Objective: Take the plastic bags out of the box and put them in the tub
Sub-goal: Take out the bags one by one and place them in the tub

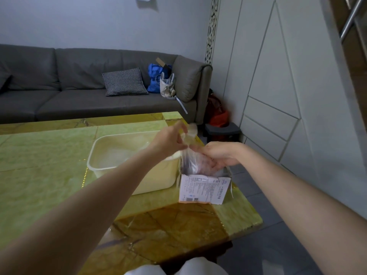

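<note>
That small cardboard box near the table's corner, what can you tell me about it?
The box is small, white printed cardboard with dense text and barcodes on the face toward the camera. It stands on the green and gold table, close beside the cream plastic tub, near the table's right edge. Its top is open and clear plastic bags rise out of it. The right hand rests at the opening; the left hand pinches plastic above.

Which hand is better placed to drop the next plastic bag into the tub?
The left hand. It already pinches a clear plastic bag drawn up out of the box, and it hangs by the tub rim. The right hand rests at the box's opening, farther from the tub.
</note>
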